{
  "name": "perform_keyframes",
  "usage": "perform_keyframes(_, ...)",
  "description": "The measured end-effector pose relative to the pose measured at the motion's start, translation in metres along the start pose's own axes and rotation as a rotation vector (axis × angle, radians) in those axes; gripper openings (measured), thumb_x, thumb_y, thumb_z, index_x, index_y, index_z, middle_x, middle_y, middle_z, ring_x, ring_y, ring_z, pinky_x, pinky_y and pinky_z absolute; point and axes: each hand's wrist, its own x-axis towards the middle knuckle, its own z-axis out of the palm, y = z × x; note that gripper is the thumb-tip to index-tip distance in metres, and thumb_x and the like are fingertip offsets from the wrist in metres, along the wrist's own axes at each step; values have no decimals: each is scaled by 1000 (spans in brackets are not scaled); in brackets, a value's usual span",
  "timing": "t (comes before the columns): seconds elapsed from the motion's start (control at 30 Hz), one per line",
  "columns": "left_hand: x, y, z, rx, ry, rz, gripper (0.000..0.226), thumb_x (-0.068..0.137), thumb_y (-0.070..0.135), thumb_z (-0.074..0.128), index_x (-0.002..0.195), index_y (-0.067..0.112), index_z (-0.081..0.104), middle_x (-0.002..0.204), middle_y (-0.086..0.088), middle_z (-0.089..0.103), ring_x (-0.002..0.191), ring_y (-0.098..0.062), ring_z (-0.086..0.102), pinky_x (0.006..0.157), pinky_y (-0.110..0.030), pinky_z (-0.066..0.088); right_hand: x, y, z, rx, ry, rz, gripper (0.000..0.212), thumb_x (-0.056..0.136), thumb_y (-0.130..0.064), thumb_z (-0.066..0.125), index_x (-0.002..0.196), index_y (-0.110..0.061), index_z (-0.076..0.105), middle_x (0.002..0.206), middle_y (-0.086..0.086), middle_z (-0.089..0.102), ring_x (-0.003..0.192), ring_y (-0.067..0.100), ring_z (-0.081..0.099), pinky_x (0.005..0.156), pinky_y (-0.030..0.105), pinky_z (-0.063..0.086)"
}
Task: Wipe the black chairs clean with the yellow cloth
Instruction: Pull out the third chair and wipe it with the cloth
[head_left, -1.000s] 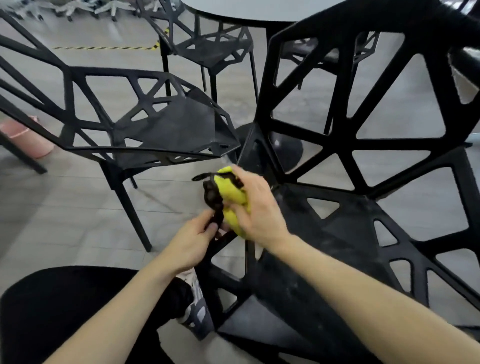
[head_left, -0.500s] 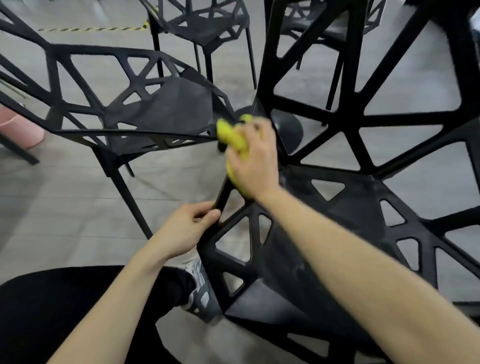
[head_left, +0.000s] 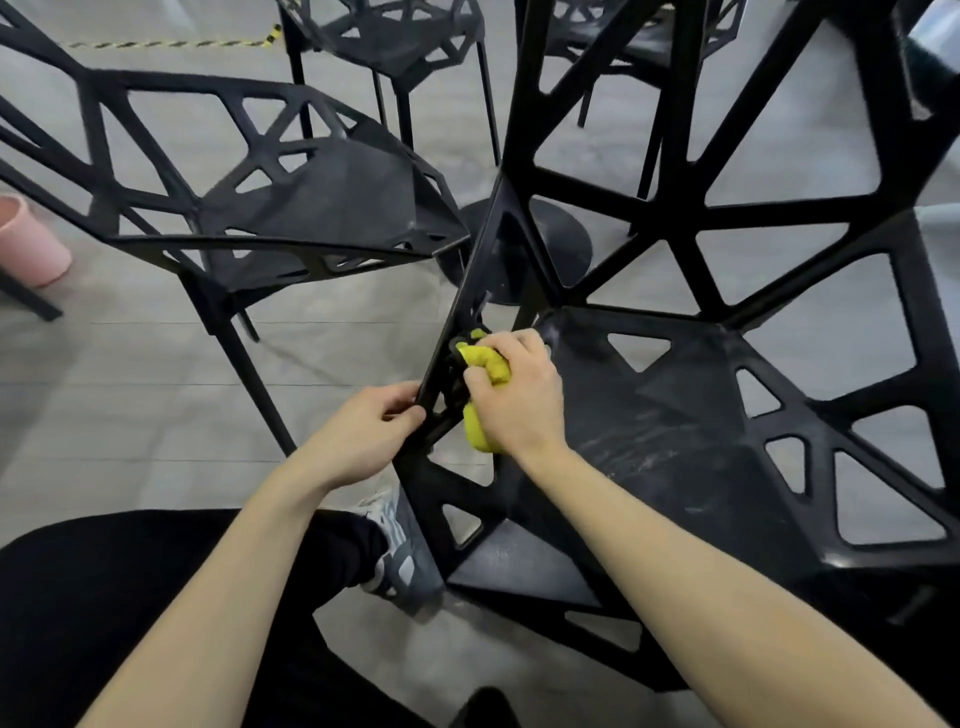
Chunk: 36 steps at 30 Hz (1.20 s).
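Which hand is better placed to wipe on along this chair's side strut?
Right. The right hand already grips the yellow cloth against the strut; the left hand steadies the frame.

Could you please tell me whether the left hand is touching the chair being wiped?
Touching. The head view shows the left hand gripping the side strut of the near chair, thumb and fingers curled round the bar, with no gap.

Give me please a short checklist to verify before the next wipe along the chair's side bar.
1. Right hand grips the yellow cloth: ok.
2. Cloth touches the near chair at its side bar: ok.
3. Left hand holds that bar to steady the chair: ok.
4. Seat free of dust: not ok, pale streaks show.
5. Cloth's wiping face clean: cannot tell, hidden.
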Motion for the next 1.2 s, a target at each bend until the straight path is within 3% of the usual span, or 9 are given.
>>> perform_keyframes(0.07,3,2,-3,77,29,-13,28,111,37,50,106,28,76,99,-5,79,93,-21,74,88,-42,61,-9,-6,1,26,18,-20,22,86,-39,75,106,-33,70,117,-11,53,98,6,56,80,25,46)
perform_keyframes(0.13,7,0,-4,125,63,-19,50,99,58,45,93,15,70,90,-15,71,84,-26,68,91,-56,59,-19,4,0,15,-59,-83,30,88,-46,78,112,-31,69,119,-8,52,105,11,59,88,29,52)
perform_keyframes(0.3,13,4,0,227,146,-40,42,110,38,52,85,18,79,64,0,63,58,-11,51,63,-32,44,35,35,-36,-190,-98,-161,25,90,-35,73,114,-28,71,111,-4,58,99,20,60,84,31,45)
perform_keyframes(0.43,18,2,-3,227,114,-51,43,106,42,53,87,12,77,81,-15,73,74,-37,66,75,-53,59,107,81,-61,-320,149,172,34,96,-41,64,126,-25,67,122,8,57,110,36,59,89,39,45)
perform_keyframes(0.5,20,3,-7,220,84,-63,38,108,37,56,87,17,80,83,-15,76,82,-40,71,78,-52,61,98,85,-40,-387,61,213,45,95,-46,64,132,-21,65,125,13,56,113,42,56,96,46,46)
perform_keyframes(0.7,27,11,-13,146,0,-99,35,109,17,58,86,13,84,82,2,82,78,-21,78,69,-33,63,23,79,-36,-253,-276,-160,39,94,-42,70,131,-30,68,116,2,61,109,27,59,98,41,50)
perform_keyframes(0.87,23,13,-8,172,45,-92,34,109,21,58,88,12,82,82,10,82,79,-17,79,74,-36,64,84,96,-31,-339,1,216,34,102,-35,59,132,-18,65,129,14,53,119,39,50,99,53,49)
perform_keyframes(1.07,38,21,-5,313,105,-56,34,104,22,58,80,9,79,75,18,78,75,-20,75,75,-46,65,19,82,-46,-259,-314,-139,46,96,-51,69,133,-23,66,120,4,55,116,28,60,99,40,50)
perform_keyframes(1.2,64,37,14,381,280,22,40,94,53,45,82,31,77,79,11,78,83,-25,71,81,-43,59,95,110,-64,-392,-109,280,60,102,-51,59,144,-8,53,143,18,41,131,45,45,114,53,39)
